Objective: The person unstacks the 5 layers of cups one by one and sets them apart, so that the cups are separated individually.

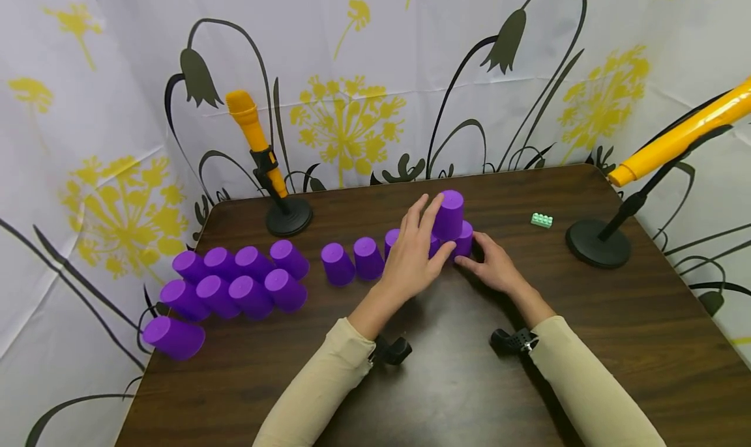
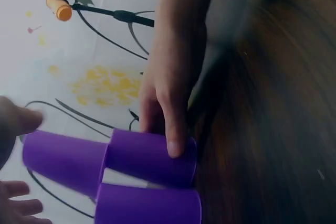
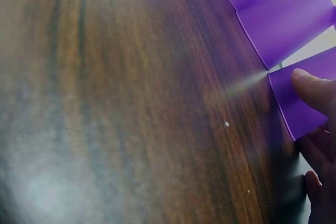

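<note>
An upside-down purple cup (image 1: 450,214) stands on top of two neighbouring purple cups in a row on the table. My left hand (image 1: 409,261) is beside this upper cup, its fingers extended and the thumb spread away; in the left wrist view its fingertips (image 2: 23,205) show at the left edge, around the cup's closed end. My right hand (image 1: 495,264) holds the lower purple cup (image 1: 464,240) at the row's right end, thumb in front and fingers behind. Farther left in the row stand more purple cups (image 1: 368,259), partly hidden by my left hand.
Several upside-down purple cups (image 1: 251,297) stand grouped at the table's left, one purple cup (image 1: 174,337) nearer the edge. A yellow microphone (image 1: 252,131) on a stand is at the back left. On the right are a green toy brick (image 1: 542,220) and another stand (image 1: 598,243) with a yellow tube.
</note>
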`<state>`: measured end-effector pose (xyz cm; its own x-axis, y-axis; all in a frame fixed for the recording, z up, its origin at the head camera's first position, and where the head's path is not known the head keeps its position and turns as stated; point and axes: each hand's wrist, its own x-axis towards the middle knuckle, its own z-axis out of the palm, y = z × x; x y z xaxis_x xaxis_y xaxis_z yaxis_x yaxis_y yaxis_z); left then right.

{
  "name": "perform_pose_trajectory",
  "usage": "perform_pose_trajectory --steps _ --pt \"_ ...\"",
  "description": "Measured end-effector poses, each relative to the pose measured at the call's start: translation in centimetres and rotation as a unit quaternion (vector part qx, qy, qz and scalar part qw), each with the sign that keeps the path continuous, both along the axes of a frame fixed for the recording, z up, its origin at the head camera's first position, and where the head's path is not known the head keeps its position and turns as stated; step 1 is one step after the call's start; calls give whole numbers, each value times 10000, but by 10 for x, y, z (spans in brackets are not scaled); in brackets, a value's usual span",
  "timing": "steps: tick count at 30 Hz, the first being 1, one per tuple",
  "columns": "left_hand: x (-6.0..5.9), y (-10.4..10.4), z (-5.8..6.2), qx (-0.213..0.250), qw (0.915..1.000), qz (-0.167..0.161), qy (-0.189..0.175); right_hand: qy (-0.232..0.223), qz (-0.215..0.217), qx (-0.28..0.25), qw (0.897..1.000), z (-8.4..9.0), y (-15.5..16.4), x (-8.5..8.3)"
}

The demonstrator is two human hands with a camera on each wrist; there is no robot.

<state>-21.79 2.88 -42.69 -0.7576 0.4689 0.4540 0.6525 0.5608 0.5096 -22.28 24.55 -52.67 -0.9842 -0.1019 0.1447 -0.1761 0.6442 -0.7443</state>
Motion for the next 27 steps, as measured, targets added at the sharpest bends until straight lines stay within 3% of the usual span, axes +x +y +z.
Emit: perform_pose_trajectory --steps 5,17,21,27 --pt "-14 22 -1 639 9974 262 218 41 -4 -22 10000 0 0 0" --pt "-26 33 -15 923 9947 298 331 60 -34 -38 10000 -1 1 -1" --pt "-20 25 -16 1061 9935 252 327 0 -43 12 10000 -3 1 0" --pt "5 -13 -10 1384 9892 245 425 37 -36 19 10000 -3 1 -1"
